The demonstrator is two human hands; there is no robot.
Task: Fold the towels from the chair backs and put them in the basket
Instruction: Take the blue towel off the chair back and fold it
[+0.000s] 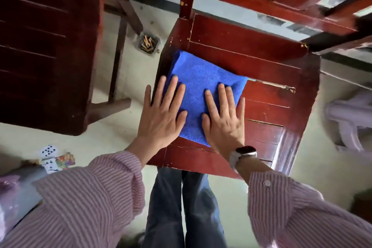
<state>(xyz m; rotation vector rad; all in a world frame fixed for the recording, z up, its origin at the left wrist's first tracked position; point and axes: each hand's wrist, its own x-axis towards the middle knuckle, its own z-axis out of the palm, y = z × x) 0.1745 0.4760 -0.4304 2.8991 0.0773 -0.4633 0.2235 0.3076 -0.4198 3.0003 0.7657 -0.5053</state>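
head camera looked down on both hands laid flat, fingers straight and spread: the left hand (161,115) pressed the left edge of a folded blue towel (203,86), the right hand (224,116), with a watch (242,154) at its wrist, pressed its right part. towel lay on the near left part of a red wooden chair seat (267,78). playing cards (54,159) lay on the floor at near left, an ashtray (148,43) farther off.

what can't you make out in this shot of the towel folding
Head view only:
- Basket: not in frame, so its place is unknown.
- Towel: near part hidden under the left hand and right hand; number of folds unclear.
- Chair: back cut off by the top edge; any other towels unseen.
- Pale object at right: blurred, cut off.
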